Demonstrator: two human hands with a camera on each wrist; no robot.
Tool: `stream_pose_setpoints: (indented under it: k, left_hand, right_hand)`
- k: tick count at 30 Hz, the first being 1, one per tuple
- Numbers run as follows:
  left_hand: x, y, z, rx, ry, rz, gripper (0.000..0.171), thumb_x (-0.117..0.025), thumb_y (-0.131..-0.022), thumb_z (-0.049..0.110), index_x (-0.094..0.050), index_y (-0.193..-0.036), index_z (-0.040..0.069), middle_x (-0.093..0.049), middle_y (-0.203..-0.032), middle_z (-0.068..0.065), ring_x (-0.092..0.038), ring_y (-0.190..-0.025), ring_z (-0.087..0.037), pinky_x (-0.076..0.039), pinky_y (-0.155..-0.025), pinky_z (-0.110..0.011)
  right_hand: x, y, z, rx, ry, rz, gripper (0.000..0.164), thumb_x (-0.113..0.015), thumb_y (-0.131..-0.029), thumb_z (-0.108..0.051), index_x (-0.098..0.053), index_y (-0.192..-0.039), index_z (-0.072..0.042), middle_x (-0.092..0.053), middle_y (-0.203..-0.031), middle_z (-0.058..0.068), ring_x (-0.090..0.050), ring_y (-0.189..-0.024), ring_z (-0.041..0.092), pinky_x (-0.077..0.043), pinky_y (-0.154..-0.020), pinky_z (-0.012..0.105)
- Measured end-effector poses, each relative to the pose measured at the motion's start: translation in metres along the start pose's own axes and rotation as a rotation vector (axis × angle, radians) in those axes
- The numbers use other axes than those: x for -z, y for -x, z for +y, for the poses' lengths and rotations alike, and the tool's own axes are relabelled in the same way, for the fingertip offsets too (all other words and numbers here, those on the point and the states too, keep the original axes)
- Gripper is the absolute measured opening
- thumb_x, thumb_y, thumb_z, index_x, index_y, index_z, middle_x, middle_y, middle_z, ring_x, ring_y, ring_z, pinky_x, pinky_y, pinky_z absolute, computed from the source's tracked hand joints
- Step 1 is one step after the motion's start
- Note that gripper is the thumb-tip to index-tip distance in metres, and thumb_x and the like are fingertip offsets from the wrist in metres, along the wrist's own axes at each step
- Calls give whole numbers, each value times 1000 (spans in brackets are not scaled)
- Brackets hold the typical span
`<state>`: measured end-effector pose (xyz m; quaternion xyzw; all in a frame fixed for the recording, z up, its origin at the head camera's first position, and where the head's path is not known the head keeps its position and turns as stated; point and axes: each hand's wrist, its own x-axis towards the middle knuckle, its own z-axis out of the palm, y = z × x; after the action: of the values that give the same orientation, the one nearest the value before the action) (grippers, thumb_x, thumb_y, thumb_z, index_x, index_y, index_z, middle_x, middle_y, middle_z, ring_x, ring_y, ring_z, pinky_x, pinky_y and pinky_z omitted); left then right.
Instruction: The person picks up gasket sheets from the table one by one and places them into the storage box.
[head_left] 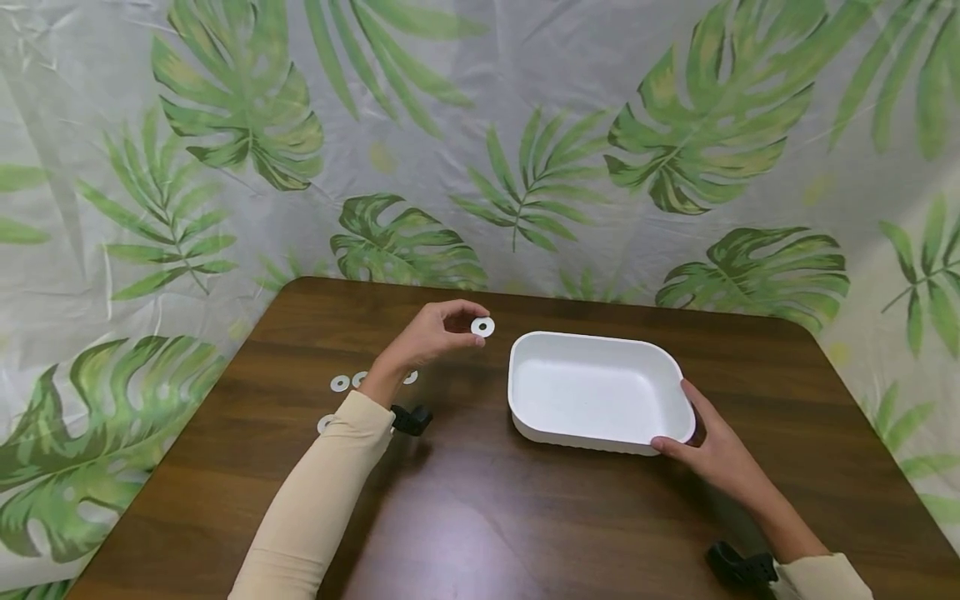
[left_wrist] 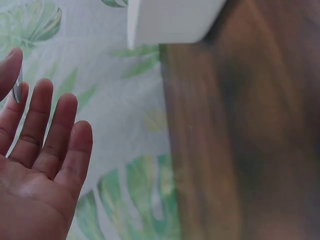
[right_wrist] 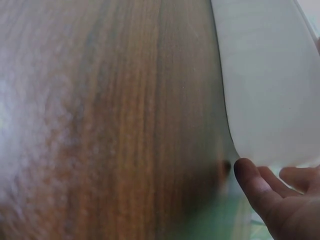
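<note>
Between thumb and index finger, my left hand (head_left: 429, 335) pinches a flat white washer (head_left: 491, 326) with a hole in its middle. In the left wrist view the washer (left_wrist: 18, 91) is seen edge-on, and the other fingers of the hand (left_wrist: 42, 170) stretch out straight. The washer is up in the air, just left of a white rectangular tray (head_left: 592, 436) with rounded corners. My right hand (head_left: 712, 446) holds the tray's right end, thumb at the near corner and fingers along the side. Fingertips touch the tray wall (right_wrist: 270, 85) in the right wrist view. No contents show inside the tray.
Several more washers (head_left: 334, 385) lie on the brown wooden table (head_left: 480, 500) at the left, partly hidden by my left forearm. A leaf-patterned cloth (head_left: 420, 167) hangs behind the table. Dark bands (head_left: 411, 420) are worn on both wrists.
</note>
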<state>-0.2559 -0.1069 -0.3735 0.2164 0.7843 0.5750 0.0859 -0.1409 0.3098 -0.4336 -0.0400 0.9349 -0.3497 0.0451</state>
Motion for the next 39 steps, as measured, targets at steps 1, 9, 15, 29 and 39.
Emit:
stream_pose_setpoints:
  k: [1, 9, 15, 29, 39]
  left_hand:
    - [-1, -3, 5, 0, -9, -11, 40, -75, -85, 3, -64, -124, 1, -69, -112, -17, -65, -99, -15, -54, -82, -26]
    - [-13, -21, 29, -14, -27, -74, 42, -74, -87, 7, -63, -127, 3, -67, -120, -17, -66, -109, -25, -55, -85, -27]
    - [-27, -28, 34, -26, -6, -119, 43, -73, -88, 5, -61, -129, 2, -66, -124, -18, -66, -109, -22, -55, -87, -28]
    - [-83, -43, 35, -58, 93, -187, 42, -73, -88, 6, -62, -128, 3, -65, -125, -18, -65, -106, -17, -55, -84, -23]
    - [-113, -45, 35, -69, 11, -237, 44, -76, -87, 12, -63, -129, 4, -65, -127, -11, -62, -114, -20, -53, -88, -19]
  right_hand:
    - [0, 0, 1, -1, -1, 0, 109, -75, -86, -41, -4, -159, -2, -19, -158, 35, -32, -136, 59, -33, -103, 74]
    - [0, -1, 4, -3, 2, 0, 109, -74, -86, -42, -4, -159, -4, -19, -158, 35, -32, -137, 58, -33, -104, 75]
    - [-1, -2, 3, -4, -8, -4, 109, -74, -86, -42, -3, -159, -4, -19, -158, 35, -32, -137, 58, -33, -104, 73]
    - [0, 0, 2, -12, 2, -5, 109, -75, -86, -41, -3, -160, -5, -19, -158, 35, -32, -136, 59, -33, -104, 74]
    - [1, -1, 1, 32, 9, 11, 107, -76, -87, -38, -6, -158, 0, -25, -155, 35, -43, -130, 51, -54, -97, 33]
